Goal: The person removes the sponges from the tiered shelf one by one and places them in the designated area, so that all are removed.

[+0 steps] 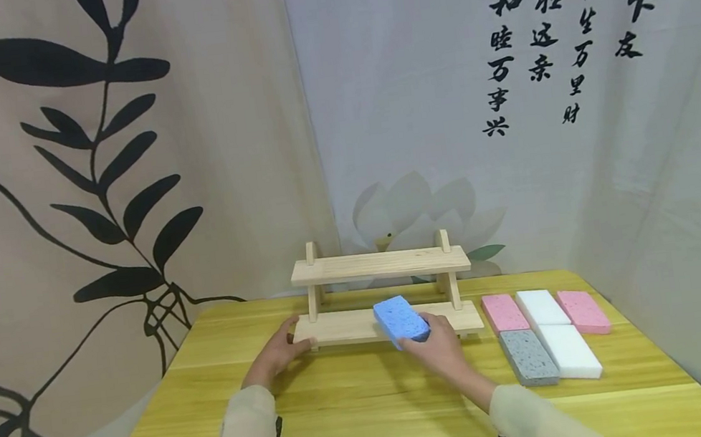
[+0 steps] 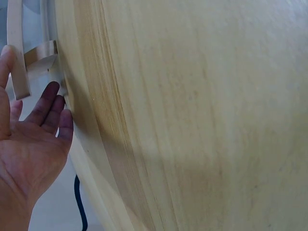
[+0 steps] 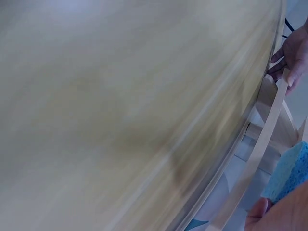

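Note:
A two-tier wooden display rack (image 1: pixel 379 265) stands toward the back of the table. My left hand (image 1: pixel 277 353) holds the left end of its lower shelf (image 1: pixel 343 325), the thumb along the front edge and the fingers around the end. In the left wrist view, the left hand (image 2: pixel 33 149) shows its palm, with the board end between thumb and fingers. My right hand (image 1: pixel 438 347) grips a blue sponge (image 1: pixel 401 319), tilted over the right half of the lower shelf. The sponge (image 3: pixel 288 168) shows partly behind that hand in the right wrist view.
Right of the rack lie two pink sponges (image 1: pixel 504 313), two white blocks (image 1: pixel 569 352) and a grey sponge (image 1: pixel 528 357), grouped together on the wooden table (image 1: pixel 372 410). A printed curtain (image 1: pixel 239 152) hangs behind the table, and a pale wall of cloth (image 1: pixel 700 207) borders the right side.

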`<action>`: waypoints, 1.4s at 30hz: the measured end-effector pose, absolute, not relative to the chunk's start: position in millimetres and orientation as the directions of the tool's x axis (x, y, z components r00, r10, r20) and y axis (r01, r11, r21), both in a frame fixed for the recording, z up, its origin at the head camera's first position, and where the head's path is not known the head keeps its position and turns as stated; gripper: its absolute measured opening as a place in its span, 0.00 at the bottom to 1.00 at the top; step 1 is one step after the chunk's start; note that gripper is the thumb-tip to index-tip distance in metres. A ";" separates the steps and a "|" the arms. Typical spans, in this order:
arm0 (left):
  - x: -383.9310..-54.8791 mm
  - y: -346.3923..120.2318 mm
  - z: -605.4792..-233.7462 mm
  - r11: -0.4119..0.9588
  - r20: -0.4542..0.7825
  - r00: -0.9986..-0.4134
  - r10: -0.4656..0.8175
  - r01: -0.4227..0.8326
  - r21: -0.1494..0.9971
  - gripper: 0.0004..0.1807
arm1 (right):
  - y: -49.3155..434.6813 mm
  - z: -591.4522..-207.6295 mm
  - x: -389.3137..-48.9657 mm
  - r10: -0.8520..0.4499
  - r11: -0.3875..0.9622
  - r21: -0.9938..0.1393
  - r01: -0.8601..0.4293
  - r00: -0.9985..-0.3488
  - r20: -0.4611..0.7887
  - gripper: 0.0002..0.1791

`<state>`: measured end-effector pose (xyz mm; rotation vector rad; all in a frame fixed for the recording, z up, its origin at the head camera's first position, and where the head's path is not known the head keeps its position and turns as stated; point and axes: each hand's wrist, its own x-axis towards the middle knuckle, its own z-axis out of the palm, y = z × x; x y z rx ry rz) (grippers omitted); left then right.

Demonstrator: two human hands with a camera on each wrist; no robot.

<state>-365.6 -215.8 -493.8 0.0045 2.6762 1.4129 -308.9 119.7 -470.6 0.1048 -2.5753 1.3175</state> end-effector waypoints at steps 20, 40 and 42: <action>-363.7 -212.7 -490.6 0.571 -0.092 -0.993 0.068 -0.037 0.820 0.46 | 218.0 -462.8 -286.9 0.042 0.687 -0.715 -0.131 -0.975 0.219 0.42; -364.2 -214.0 -491.8 0.570 -0.101 -0.993 0.055 -0.052 0.820 0.47 | 288.7 -469.0 -270.8 0.073 0.750 -0.660 -0.038 -0.988 0.140 0.50; -364.6 -214.1 -491.8 0.565 -0.106 -0.993 0.057 -0.055 0.823 0.47 | 295.8 -470.7 -269.6 0.075 0.750 -0.661 -0.034 -0.988 0.136 0.50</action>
